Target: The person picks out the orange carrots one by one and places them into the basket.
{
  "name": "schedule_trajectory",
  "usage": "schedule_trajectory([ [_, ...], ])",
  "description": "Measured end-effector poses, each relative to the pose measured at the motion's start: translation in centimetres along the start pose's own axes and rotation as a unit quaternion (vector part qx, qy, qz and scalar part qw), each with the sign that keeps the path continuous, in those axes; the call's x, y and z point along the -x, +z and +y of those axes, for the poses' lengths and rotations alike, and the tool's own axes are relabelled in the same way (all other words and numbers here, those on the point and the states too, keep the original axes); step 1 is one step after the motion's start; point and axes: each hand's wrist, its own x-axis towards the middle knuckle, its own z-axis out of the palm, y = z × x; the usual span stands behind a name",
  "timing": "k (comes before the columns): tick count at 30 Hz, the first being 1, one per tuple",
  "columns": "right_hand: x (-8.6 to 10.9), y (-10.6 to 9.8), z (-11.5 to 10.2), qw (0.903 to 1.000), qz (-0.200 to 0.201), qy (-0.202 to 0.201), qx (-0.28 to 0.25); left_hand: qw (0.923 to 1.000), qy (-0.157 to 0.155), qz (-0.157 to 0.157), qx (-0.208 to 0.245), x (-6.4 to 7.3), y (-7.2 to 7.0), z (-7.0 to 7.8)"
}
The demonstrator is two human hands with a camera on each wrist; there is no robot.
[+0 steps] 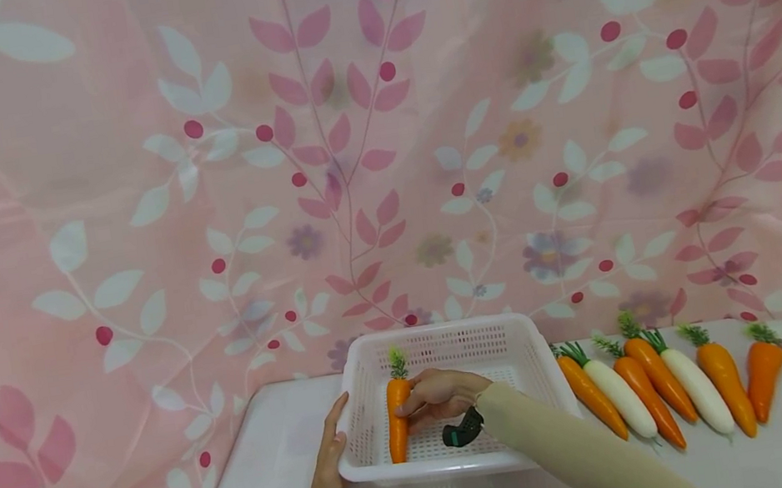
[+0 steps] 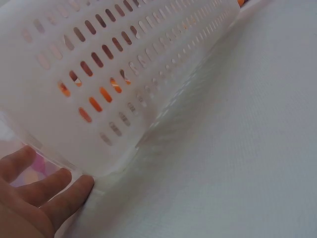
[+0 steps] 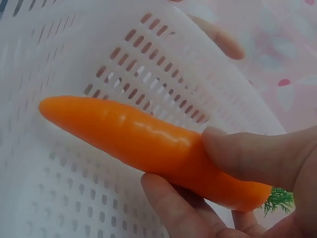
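Observation:
An orange carrot [image 1: 398, 420] with a green leafy top is inside a white perforated plastic basket [image 1: 462, 467]. My right hand [image 1: 438, 393] reaches into the basket and grips the carrot near its leafy end. In the right wrist view, the thumb lies across the top of the carrot [image 3: 138, 139] and the fingers are beneath it, above the slotted floor. Against the basket's left outer side rests my left hand [image 1: 326, 469]. The left wrist view has its fairly straight fingers [image 2: 69, 198] touching the basket wall [image 2: 54, 119] near a corner; orange shows through the slots.
Several carrots [image 1: 722, 380] and two white radishes [image 1: 693, 388] lie in a row on the white table [image 1: 256, 458], right of the basket. A pink floral curtain [image 1: 377, 153] hangs behind the table. A dark strap [image 1: 462, 429] sits at the right wrist.

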Motion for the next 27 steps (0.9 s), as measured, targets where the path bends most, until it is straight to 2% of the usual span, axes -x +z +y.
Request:
schedule_trajectory([
  [12, -0.49, 0.06, 0.07, 0.9997, -0.006, -0.005, 0.022, 1.0, 0.002, 0.002, -0.005, 0.0, 0.03, -0.02],
  [21, -0.76, 0.05, 0.13, 0.9927, 0.043, -0.009, 0.113, 1.0, 0.007, 0.004, -0.003, -0.08, -0.08, -0.2],
  [27, -0.92, 0.14, 0.08, 0.9911, 0.052, -0.005, 0.122, 0.9998, 0.008, 0.006, -0.019, -0.14, 0.05, -0.26],
])
